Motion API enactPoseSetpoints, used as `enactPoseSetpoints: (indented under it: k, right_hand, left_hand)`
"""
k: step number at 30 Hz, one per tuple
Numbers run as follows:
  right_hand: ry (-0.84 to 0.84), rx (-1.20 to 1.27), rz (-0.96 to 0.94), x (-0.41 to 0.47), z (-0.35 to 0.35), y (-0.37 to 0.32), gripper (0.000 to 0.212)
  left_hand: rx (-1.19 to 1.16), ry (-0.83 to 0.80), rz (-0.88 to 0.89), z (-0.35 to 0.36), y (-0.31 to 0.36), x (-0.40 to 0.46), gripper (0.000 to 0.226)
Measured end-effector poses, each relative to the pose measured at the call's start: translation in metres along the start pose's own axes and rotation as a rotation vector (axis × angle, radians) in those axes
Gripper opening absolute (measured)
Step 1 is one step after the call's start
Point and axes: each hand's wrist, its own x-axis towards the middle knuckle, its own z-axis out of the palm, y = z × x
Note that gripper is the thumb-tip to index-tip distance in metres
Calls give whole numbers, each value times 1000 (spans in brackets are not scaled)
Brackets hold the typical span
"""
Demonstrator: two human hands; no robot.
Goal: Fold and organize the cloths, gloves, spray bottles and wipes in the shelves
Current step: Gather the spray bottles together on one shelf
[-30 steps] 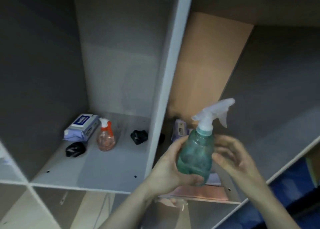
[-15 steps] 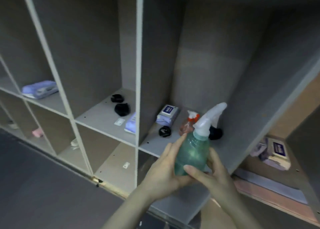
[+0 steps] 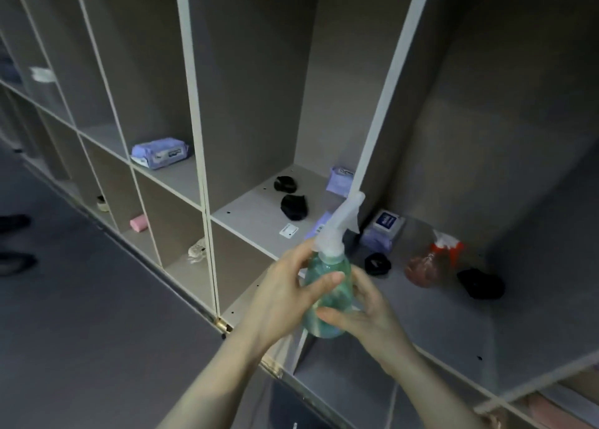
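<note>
Left hand (image 3: 285, 294): fingers curled round the near-left side of the translucent green plastic spray bottle with a white trigger head (image 3: 327, 295), thumb laid across its front; it grips the body.
Right hand (image 3: 363, 312): fingers wrapped round the right and lower side of the green bottle, thumb on its front near the base; it holds the body too.
Green bottle: upright, tilted slightly, between both palms, in front of the grey shelf unit (image 3: 453, 325), its nozzle pointing up and to the right.
Right of the green bottle: in the shelf's compartment, a translucent orange spray bottle with a red-and-white trigger (image 3: 428, 263), blurred.
Behind the green bottle: a lilac wipes pack with a blue label (image 3: 384, 231); a black bundle (image 3: 377, 263) just beside it.
Far right of the green bottle: another black bundle (image 3: 481, 283).
Left of the green bottle: two black bundles (image 3: 293, 206) in the next compartment.
</note>
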Motion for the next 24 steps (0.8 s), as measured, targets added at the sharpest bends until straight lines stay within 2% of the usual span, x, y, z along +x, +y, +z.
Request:
enactPoseSetpoints:
  k: [5,11,16,20,24]
  right_hand:
    - [-48,-3,-9,60,19,14,74]
    - [-87,19,-24,132,38,19,72]
    - [-33,-106,-63,183,59,21,84]
    - [88,-140,-43,226,65,26,76]
    - [127,-121,33,254,63,31,76]
  left_hand:
    - [83,124,-90,-23,-27,38,18]
    - [114,213,-148,-53,-56,95,17]
    - [96,257,-140,-69,-85,143,23]
    - [112,179,-149,-80,-105,187,21]
    - [122,-34,-124,-100,-124,226,16]
